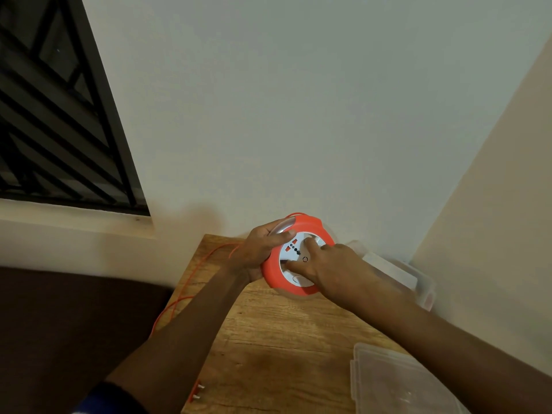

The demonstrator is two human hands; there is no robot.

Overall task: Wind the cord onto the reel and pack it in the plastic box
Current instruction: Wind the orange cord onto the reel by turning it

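Nearest the lens, bottom right, a clear plastic lid (394, 383) lies flat on the wooden surface (268, 339), its corner reaching in toward the middle. Down at the left edge of that surface, the orange plug (196, 391) pokes out with its two metal pins showing.

From the plug area the orange cord (179, 297) runs up along the left edge, loops loosely off the side, and heads toward the far end where the action is.

And there it is: the reel (298, 255), orange rim around a white socket face, held up near the back of the surface against the pale wall (268, 115). Left hand (257, 249) grips its left side, fingers wrapped behind the rim and thumb laid across the front edge. Right hand (334, 264) comes over from the right, fingers bent and pressing onto the white face, index fingertip up near the centre and thumb low on the face. Whether it pinches a knob there, I cannot tell.

Behind the right hand, tucked into the corner by the wall, sits the clear plastic box (397, 273), open side up as far as it shows, partly hidden by the wrist.

Far left, a dark window grille (53, 115) fills the upper corner above a pale sill.
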